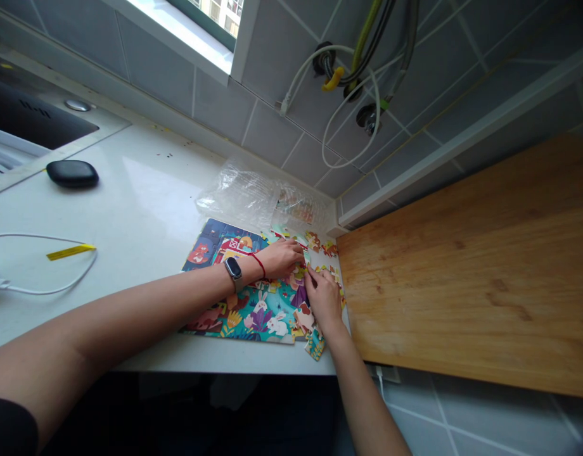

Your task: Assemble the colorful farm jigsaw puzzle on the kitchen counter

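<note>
A colourful jigsaw puzzle (267, 323) with animals and plants lies partly assembled on the white countertop. My left hand (282, 256) reaches over its upper right part, fingers bent together and pointing down at the pieces; whatever is under the fingertips is hidden. Close beside it, my right hand (324, 296) is at the puzzle's right edge, with thumb and forefinger pinched on a small yellowish puzzle piece (301, 270). Loose pieces (328, 248) lie beyond my right hand. One corner piece (315, 346) sits askew at the lower right, beside the assembled part.
Crumpled clear plastic packaging (239, 193) lies behind the puzzle. A wooden board (462, 272) borders the right side. On the left are a black oval case (73, 173), a white cable (44, 291) and a sink (35, 107). Hoses (362, 44) hang by the tiled wall.
</note>
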A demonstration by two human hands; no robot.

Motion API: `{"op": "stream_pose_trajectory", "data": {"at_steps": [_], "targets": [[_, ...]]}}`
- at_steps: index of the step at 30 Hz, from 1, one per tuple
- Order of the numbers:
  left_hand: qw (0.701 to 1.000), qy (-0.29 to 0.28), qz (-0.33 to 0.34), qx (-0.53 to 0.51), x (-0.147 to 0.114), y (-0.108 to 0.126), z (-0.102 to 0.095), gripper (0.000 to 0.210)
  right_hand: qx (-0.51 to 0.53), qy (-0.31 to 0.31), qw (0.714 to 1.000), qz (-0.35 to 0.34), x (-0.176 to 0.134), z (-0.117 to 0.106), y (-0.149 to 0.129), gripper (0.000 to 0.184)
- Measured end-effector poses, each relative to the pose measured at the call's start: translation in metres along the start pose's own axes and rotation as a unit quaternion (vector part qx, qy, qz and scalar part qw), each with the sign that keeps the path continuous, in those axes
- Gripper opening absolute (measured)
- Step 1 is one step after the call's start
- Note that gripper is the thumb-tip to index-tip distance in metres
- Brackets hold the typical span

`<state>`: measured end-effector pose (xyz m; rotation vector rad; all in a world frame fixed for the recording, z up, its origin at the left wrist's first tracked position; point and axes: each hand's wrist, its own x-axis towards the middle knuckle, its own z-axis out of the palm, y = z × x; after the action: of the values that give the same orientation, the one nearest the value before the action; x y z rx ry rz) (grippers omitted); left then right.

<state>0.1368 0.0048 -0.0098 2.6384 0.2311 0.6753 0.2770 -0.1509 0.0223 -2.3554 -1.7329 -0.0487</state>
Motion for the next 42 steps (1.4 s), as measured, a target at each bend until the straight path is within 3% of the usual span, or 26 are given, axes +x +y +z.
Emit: {"op": "stream_pose_trajectory", "data": {"at_steps": [3, 7, 12, 21, 27, 34, 42], "targets": [[1.0, -0.004, -0.008, 0.016, 0.0, 0.002, -0.001, 0.025, -0.018, 0.034, 0.998, -0.059, -0.006, 0.0, -0.005, 0.034], [1.0, -0.008, -0.008, 0.023, 0.0, 0.004, -0.004, 0.019, 0.028, -0.002, 0.991, -0.131, -0.018, 0.002, -0.011, 0.037], [0.999, -0.008, -0.009, 0.045, -0.002, 0.003, -0.003, 0.017, 0.071, -0.047, 0.99, -0.108, -0.029, 0.005, -0.011, 0.045], [0.999, 0.0, -0.015, 0.037, -0.002, -0.001, 0.001, 0.021, 0.087, -0.061, 0.987, -0.117, -0.032, 0.002, -0.002, 0.046], [0.999, 0.008, -0.008, 0.035, -0.003, -0.003, 0.003, 0.022, 0.146, -0.023, 0.982, -0.116, -0.055, -0.005, 0.005, 0.038], [1.0, -0.002, -0.002, 0.031, -0.004, -0.007, 0.006, 0.026, 0.184, 0.101, 0.967, -0.145, -0.079, -0.016, 0.03, 0.028], [0.999, 0.002, -0.005, 0.046, -0.006, -0.006, 0.001, 0.031, 0.215, 0.126, 0.956, -0.155, -0.085, -0.027, 0.054, 0.028]]}}
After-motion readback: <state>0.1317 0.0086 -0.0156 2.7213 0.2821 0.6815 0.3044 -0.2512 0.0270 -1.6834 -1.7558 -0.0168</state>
